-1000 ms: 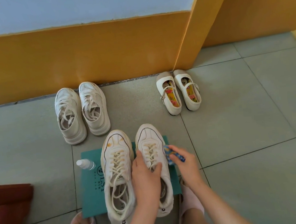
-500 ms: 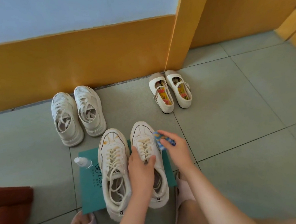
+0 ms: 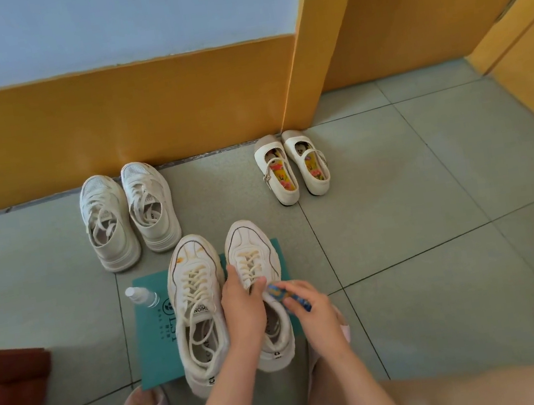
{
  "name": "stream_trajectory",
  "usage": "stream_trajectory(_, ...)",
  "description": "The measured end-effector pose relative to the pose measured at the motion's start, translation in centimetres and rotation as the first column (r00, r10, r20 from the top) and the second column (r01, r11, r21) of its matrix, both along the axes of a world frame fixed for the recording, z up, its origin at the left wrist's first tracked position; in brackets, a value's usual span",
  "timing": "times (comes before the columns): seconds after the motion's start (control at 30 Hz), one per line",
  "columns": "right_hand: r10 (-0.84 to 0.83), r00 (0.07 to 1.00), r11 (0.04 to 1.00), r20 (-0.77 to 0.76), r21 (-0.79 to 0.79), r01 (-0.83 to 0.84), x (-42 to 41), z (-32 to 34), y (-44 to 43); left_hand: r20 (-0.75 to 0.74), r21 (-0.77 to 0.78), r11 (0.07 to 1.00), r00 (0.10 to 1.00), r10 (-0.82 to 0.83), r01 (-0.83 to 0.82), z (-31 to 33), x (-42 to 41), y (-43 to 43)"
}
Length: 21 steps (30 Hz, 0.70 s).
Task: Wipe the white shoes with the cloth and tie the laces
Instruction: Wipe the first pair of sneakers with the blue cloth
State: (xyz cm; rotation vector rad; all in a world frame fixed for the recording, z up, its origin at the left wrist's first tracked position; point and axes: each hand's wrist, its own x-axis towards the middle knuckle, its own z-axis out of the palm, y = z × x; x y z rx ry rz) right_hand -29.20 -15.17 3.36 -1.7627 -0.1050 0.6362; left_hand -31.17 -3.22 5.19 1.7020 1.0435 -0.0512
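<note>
Left hand [image 3: 243, 310] grips the chunky white lace-up sneaker [image 3: 250, 239] on the teal mat [image 3: 157, 357], right hand [image 3: 311, 312] pinches a small blue patterned cloth [image 3: 286, 294] against its side; best braced firmly for short strokes

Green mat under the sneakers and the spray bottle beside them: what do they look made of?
Green mat: likely thin card or plastic sheet, matte; it lies flat, with crisp edges and printed logo. Spray bottle: probably clear plastic, glossy; see-through body, white cap.

smooth white leather-look shoes [image 3: 253, 260], clear plastic spray bottle [image 3: 141, 295], matt grey floor tiles [image 3: 416, 214]
</note>
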Motion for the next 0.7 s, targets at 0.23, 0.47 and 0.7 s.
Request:
stream_trajectory(0.23,-0.086,0.996,0.995,0.007,-0.052,0.086,-3.6,0.2,-2.5,-0.018,0.059,0.998,1.0,0.007,-0.006,0.0,0.1,-0.6)
stream_trajectory(0.47,-0.376,0.918,0.924,-0.128,0.03,0.382,-4.2,-0.1,-3.0,-0.021,0.051,0.999,1.0,0.006,-0.005,0.1,0.1,-0.6)
stream_trajectory(0.7,-0.385,0.897,0.911,-0.218,0.065,0.407,-6.1,0.4,-1.0,-0.03,0.029,0.998,0.997,0.065,-0.064,0.3,0.5,-1.0)
